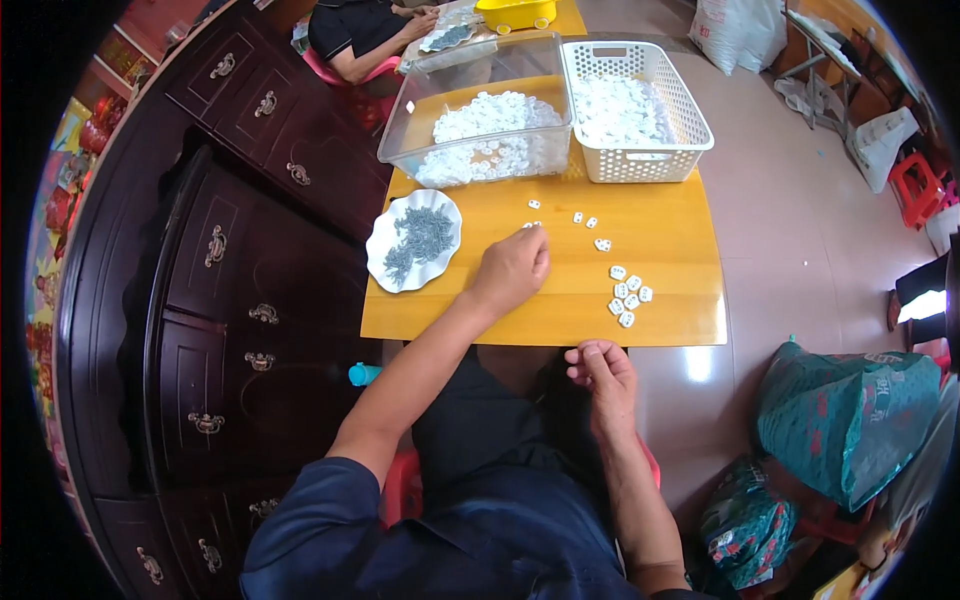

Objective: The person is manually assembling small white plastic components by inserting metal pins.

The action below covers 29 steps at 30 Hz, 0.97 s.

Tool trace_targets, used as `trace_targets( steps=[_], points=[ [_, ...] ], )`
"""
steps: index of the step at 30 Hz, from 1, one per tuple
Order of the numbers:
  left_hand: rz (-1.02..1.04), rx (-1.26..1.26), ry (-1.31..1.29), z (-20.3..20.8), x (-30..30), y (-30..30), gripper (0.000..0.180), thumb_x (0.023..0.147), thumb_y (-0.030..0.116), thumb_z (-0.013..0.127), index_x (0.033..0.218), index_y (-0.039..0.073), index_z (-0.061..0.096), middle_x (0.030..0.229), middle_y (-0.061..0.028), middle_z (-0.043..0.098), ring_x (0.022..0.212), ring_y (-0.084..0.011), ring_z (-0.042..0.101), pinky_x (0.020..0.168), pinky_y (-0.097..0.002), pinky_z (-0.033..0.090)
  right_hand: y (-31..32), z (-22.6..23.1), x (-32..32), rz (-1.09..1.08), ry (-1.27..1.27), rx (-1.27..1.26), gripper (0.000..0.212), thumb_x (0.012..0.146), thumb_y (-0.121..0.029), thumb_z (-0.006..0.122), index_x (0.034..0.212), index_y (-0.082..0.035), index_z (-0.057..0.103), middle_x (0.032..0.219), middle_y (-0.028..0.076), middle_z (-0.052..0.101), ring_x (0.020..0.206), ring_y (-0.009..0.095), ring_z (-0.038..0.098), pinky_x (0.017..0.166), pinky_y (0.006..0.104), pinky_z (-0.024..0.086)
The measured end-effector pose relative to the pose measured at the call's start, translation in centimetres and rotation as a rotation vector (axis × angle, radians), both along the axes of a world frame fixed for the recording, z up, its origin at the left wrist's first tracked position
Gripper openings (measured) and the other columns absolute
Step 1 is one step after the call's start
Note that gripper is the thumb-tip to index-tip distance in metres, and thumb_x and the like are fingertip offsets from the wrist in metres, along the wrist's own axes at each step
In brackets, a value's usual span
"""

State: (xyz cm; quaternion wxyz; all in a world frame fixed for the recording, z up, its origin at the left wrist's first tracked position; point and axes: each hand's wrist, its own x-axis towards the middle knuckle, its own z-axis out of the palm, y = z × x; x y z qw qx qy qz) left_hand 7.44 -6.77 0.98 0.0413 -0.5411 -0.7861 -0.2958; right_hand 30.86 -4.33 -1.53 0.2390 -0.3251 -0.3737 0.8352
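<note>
My left hand reaches over the wooden table with its fingers curled down. Just past its knuckles small white pieces with dark holes peek out, and what its fingertips hold, if anything, is hidden. At the table's front edge my right hand is closed, thumb against fingers, and I cannot make out anything in it. A loose cluster of several white pieces lies on the right of the table. A few more white pieces are scattered farther back. To the left of my left hand, a scalloped white plate carries a heap of small grey metal parts.
Behind stand a clear plastic bin and a white perforated basket, both with many white pieces. A dark wooden cabinet borders the left. Another person sits at the far end. Green bags stand at right.
</note>
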Motion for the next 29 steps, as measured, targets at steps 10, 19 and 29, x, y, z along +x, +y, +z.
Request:
trace_targets(
  steps=[10, 19, 29],
  points=[
    [-0.183, -0.024, 0.031, -0.2, 2.8, 4.6, 0.026, 0.086, 0.009, 0.060, 0.109, 0.007, 0.070, 0.096, -0.0149, 0.068, 0.084, -0.0356, 0.068, 0.070, -0.0472, 0.055, 0.1, -0.1, 0.1, 0.002, 0.001, 0.019, 0.015, 0.103, -0.019, 0.058, 0.102, -0.005, 0.064, 0.092, 0.006, 0.071, 0.075, 0.009, 0.062, 0.072, 0.0224, 0.048],
    [-0.183, -0.054, 0.098, -0.9, 2.4, 5.7, 0.015, 0.087, 0.011, 0.060, 0.094, 0.004, 0.071, 0.091, -0.0154, 0.067, 0.081, -0.0347, 0.068, 0.071, -0.0460, 0.056, 0.3, 0.2, 0.0, 0.002, -0.007, 0.009, 0.014, 0.103, -0.018, 0.058, 0.102, -0.006, 0.064, 0.092, 0.005, 0.071, 0.075, 0.009, 0.062, 0.071, 0.0221, 0.048],
    [-0.219, -0.054, 0.179, -1.1, 2.0, 5.8, 0.009, 0.086, 0.009, 0.061, 0.082, 0.003, 0.067, 0.087, -0.0148, 0.065, 0.076, -0.0338, 0.069, 0.068, -0.0447, 0.056, 0.1, 0.3, 0.0, 0.012, -0.005, 0.025, 0.015, 0.102, -0.018, 0.058, 0.104, -0.005, 0.064, 0.092, 0.005, 0.072, 0.075, 0.009, 0.062, 0.071, 0.0222, 0.047]
  ],
)
